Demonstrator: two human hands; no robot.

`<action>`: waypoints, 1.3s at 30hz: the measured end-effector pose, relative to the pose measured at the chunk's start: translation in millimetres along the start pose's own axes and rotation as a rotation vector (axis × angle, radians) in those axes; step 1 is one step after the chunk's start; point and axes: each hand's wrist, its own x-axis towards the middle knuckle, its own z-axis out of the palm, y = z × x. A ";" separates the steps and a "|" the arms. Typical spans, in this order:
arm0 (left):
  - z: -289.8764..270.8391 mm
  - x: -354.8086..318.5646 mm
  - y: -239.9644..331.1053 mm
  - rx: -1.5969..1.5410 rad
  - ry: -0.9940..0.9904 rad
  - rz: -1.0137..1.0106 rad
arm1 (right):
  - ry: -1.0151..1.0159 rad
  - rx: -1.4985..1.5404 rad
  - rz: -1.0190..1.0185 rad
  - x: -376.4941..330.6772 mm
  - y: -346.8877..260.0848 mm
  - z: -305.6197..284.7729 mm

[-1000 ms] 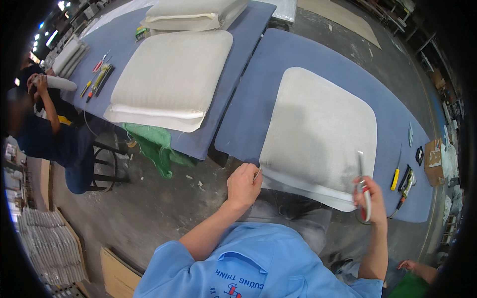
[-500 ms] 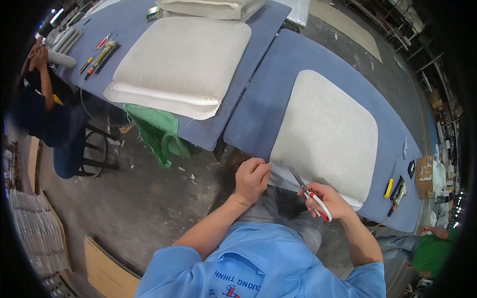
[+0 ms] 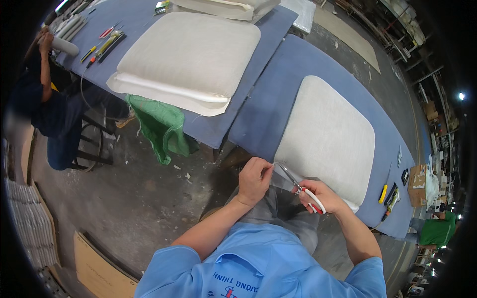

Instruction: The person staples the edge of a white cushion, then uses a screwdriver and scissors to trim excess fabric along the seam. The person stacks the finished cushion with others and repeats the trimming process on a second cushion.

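Note:
A cream, fabric-covered seat panel (image 3: pixel 330 139) with rounded far corners lies on the blue table in front of me. Its near edge has a loose, thin whitish flap of cloth (image 3: pixel 284 182). My left hand (image 3: pixel 255 182) pinches the corner of that flap between thumb and fingers. In my right hand (image 3: pixel 323 194) are scissors with red and white handles (image 3: pixel 316 203). Their blades point toward the left fingertips and lie at the flap's edge. Whether cloth is between the blades is too small to tell.
A second cream panel (image 3: pixel 191 57) rests on the left table, above a hanging green cloth (image 3: pixel 156 126). Hand tools (image 3: pixel 105 47) lie beyond it; more tools (image 3: pixel 391 196) and a cardboard box (image 3: pixel 417 185) are at right. A co-worker (image 3: pixel 54 107) sits at far left; another person (image 3: pixel 437 229) is at far right.
The scissors have moved left and slightly up, so their tips are now close to my left fingers. My left hand keeps its pinch. The view has shifted slightly.

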 end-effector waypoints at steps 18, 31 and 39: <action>-0.1 0.1 -4.0 -0.033 -0.023 0.001 | 0.038 -0.057 -0.041 4.6 -4.0 2.1; -1.4 -1.3 0.7 -0.337 -0.079 -0.389 | 0.039 -0.126 -0.023 4.2 0.0 -2.2; -0.7 -1.0 1.8 -0.246 -0.048 -0.239 | 0.025 -0.092 -0.013 5.4 -1.1 -0.9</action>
